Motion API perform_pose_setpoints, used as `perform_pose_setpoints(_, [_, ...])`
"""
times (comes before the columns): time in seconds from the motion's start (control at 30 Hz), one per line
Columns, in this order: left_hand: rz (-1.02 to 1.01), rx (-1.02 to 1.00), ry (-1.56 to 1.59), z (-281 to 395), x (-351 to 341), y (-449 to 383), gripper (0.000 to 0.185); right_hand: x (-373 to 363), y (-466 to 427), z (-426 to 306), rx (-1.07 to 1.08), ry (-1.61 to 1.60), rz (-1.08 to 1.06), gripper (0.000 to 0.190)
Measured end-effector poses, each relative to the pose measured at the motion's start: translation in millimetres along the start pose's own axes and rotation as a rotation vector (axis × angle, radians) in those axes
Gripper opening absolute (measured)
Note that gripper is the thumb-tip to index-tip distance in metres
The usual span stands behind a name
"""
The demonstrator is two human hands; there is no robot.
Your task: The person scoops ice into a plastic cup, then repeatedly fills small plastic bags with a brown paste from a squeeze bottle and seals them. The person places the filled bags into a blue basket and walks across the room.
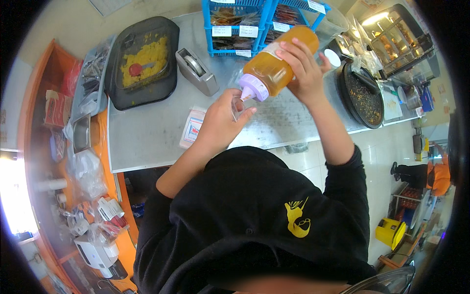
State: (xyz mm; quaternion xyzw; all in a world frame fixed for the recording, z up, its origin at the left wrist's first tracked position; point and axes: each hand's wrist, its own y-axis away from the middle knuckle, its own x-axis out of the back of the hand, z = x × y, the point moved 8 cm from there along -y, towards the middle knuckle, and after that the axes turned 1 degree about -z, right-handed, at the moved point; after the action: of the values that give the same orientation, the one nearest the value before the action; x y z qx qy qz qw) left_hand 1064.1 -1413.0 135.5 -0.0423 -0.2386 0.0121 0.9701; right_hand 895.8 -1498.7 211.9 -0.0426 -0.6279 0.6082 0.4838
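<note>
My right hand (306,73) grips a large clear squeeze bottle (273,70) of amber sauce, tipped with its lilac nozzle cap (253,87) pointing down and to the left. Between the fingers of my left hand (222,119) is a small clear plastic cup (238,106). The nozzle tip is at the cup's mouth; whether they touch I cannot tell. Part of the cup is hidden by my fingers. Close to my left wrist lies a flat plastic-wrapped pack (191,128) bearing print, on the metal table (147,143).
A grey tape dispenser (197,71) stands beside a black tray (143,97) of yellow food. Blue basket racks (235,51) with packets are behind the bottle. At right are a round black pan (361,97) and a lit display case (396,40). A person (437,176) in orange stands farther off.
</note>
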Motion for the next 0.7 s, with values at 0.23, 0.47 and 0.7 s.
perform_pose_setpoints(0.23, [-0.019, -0.049, 0.435, -7, -2, -12, 0.038, -83, 120, 19, -0.845, -0.499, -0.332, 0.087])
perform_pose_setpoints(0.47, [-0.254, 0.110, 1.275, -2, -2, -15, 0.045, -72, 161, 18, -1.060, -0.128, -0.216, 0.100])
perform_pose_setpoints(0.7, [-0.438, -0.185, 0.983, 35, -15, -11, 0.061, -4, 52, -50, -0.649, -1.085, -0.181, 0.027])
